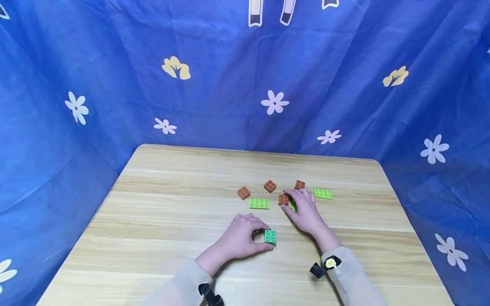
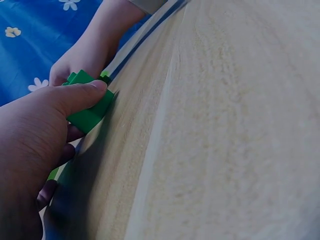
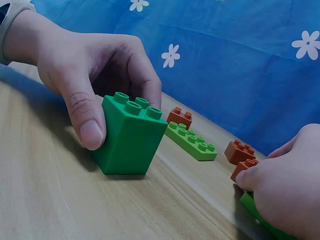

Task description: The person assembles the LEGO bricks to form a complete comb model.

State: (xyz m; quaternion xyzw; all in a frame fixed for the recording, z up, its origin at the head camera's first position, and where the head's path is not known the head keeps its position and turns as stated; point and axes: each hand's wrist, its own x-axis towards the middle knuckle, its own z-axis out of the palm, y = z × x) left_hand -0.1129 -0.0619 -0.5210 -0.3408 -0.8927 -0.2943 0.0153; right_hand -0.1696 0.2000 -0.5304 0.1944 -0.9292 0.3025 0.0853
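Currently pinching the tall green brick (image 1: 270,237) between thumb and curled fingers of the left hand (image 1: 241,238); holding it upright, studs up, on or just above the wooden table (image 1: 145,238). Gripping, with the right hand (image 1: 305,210), a reddish-brown brick (image 1: 283,199) beyond and right of the green brick, beside a partly hidden lime piece (image 3: 256,212). Beyond the green brick and slightly left, a lime plate (image 1: 259,204); past that, two loose bricks (image 1: 269,186). Far right beyond the green brick, another lime plate (image 1: 323,194). Nearer and right of the green brick, a black wrist device (image 1: 317,270) with a yellow patch (image 1: 331,262), too small to make out any lettering.
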